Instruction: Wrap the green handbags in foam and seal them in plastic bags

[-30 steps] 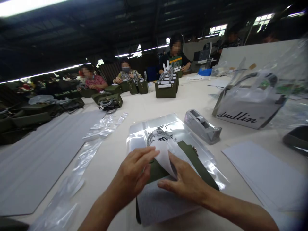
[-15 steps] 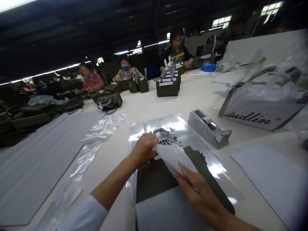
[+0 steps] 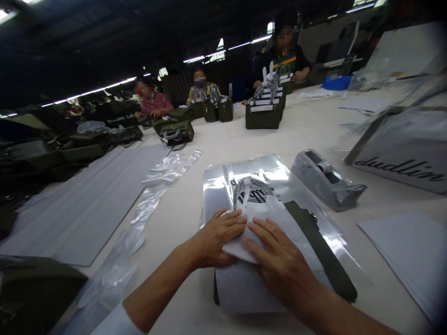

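Observation:
A dark green handbag (image 3: 323,246) lies flat on clear plastic bags (image 3: 216,186) with printed lettering. White tissue paper (image 3: 240,293) covers most of its front. My left hand (image 3: 220,236) rests on the paper near the top of the bag, fingers stretched out. Beside it my right hand (image 3: 279,256) lies on the same paper with its fingers extended, pressing on the folded part. The bag's wrapped handle (image 3: 246,188) arches beyond my fingertips over the plastic. Much of the bag's front is hidden by the paper and my hands.
A tape dispenser (image 3: 326,181) stands right of the bag, and white sheets (image 3: 401,256) lie nearer. Clear plastic strips (image 3: 150,204) and a grey board (image 3: 87,209) are at left. Green handbags (image 3: 263,116) stand farther back, where several co-workers sit.
Both hands have gone from gripping the tissue paper to lying on it with fingers stretched. The paper now covers more of the bag's front. The view has swung left.

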Demonstrator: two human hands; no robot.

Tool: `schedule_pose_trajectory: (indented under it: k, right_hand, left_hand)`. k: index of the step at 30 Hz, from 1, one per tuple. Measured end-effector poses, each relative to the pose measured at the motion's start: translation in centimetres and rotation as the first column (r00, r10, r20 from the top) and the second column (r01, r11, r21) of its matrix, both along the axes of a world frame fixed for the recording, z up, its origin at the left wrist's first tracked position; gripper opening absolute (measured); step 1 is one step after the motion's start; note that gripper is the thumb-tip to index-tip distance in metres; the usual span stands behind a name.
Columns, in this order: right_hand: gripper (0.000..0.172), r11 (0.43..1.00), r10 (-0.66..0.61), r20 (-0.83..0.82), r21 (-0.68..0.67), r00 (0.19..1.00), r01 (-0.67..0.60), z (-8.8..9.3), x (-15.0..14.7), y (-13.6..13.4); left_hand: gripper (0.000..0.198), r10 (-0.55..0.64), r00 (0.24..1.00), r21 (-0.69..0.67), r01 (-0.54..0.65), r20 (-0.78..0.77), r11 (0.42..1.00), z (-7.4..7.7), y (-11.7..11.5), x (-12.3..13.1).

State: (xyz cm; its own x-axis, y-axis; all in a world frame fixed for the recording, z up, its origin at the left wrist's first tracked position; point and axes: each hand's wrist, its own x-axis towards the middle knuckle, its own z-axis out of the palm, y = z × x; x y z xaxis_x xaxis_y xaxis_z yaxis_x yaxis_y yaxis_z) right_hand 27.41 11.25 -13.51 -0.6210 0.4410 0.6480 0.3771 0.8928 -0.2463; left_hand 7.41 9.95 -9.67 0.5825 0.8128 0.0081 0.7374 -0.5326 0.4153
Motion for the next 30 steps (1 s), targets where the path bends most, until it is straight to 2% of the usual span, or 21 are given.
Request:
schedule_pose_trajectory:
  k: [3,6,8,10,13,16,17,20,25,30]
  right_hand:
    - [0.023,0.994,0.106,-0.021,0.031,0.994,-0.105,-0.2,-0.3,0.0]
    - [0.026,0.991,0.133,-0.013,0.021,0.991,-0.133,-0.3,-0.1,0.1]
    - [0.03,0.988,0.151,-0.001,0.016,0.989,-0.151,-0.3,0.2,0.1]
    - [0.033,0.984,0.178,-0.002,0.01,0.984,-0.178,-0.2,0.5,0.0]
    - [0.036,0.978,0.21,-0.025,0.0,0.977,-0.21,-0.1,0.9,-0.2]
    - [0.039,0.976,0.219,-0.014,-0.012,0.976,-0.219,0.0,1.2,-0.3]
    - [0.04,0.974,0.224,-0.006,-0.019,0.975,-0.224,0.0,1.2,-0.3]
    - [0.044,0.969,0.238,-0.016,-0.068,0.971,-0.238,0.1,1.1,-0.1]
    - [0.049,0.951,0.287,-0.065,-0.101,0.956,-0.293,0.3,1.2,0.3]
    - [0.051,0.913,0.402,0.108,0.031,0.909,-0.407,0.3,1.2,0.3]
  left_hand:
    - [0.054,0.194,0.972,0.006,-0.196,0.131,0.981,-0.6,-3.5,-0.7]
    - [0.031,0.426,0.856,-0.02,-0.44,0.294,0.898,-1.5,-7.1,-0.3]
    - [0.017,0.499,0.796,-0.063,-0.51,0.343,0.858,-1.8,-8.3,0.5]
    - [0.004,0.495,0.775,-0.105,-0.497,0.394,0.861,-1.9,-8.4,1.3]
    - [0.005,0.465,0.77,-0.129,-0.457,0.438,0.88,-1.4,-7.9,1.7]
    - [0.03,0.493,0.779,-0.107,-0.493,0.386,0.863,-1.2,-8.6,1.5]
    - [0.032,0.503,0.783,-0.087,-0.509,0.367,0.856,-1.2,-9.1,1.4]
    - [0.012,0.493,0.786,-0.057,-0.511,0.372,0.858,-1.3,-10.0,1.7]
    - [0.013,0.542,0.727,-0.117,-0.549,0.423,0.828,-1.8,-8.1,2.2]
    - [0.017,0.604,0.654,-0.267,-0.547,0.456,0.794,-3.0,-6.7,1.7]
